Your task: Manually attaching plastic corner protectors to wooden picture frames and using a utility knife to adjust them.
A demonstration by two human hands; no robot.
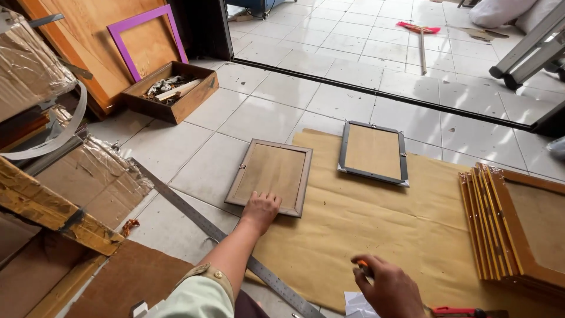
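Two picture frames lie face down on the tiled floor [259, 112], both resting at least partly on a sheet of brown paper [365, 229] spread across the tiles. The left hand [260, 210] presses flat, fingers spread and released, on the near edge of the brown-rimmed frame [271, 176], which overhangs the paper's left edge onto bare tile. Just beyond and to the right, apart from it, sits the dark-rimmed frame [373, 153] with pale metal corners, near the paper's far edge. The right hand [388, 287] hovers low over the near part of the paper, curled around a small tool with an orange tip [364, 266]; what kind of tool it is cannot be told. A red-handled tool [456, 310] lies just beside that hand at the paper's near edge, and some white scraps [358, 305] sit below the wrist. A long steel ruler [212, 229] runs diagonally across the tiles, passing under the left forearm. At the right edge of the paper, a stack of gold-edged frames [506, 229] stands. Toward the far left of the floor, a shallow wooden box [170, 91] holds odds and ends, with a purple frame [147, 41] leaning behind it against a wooden board. Taped cardboard bundles [88, 176] crowd the left side.
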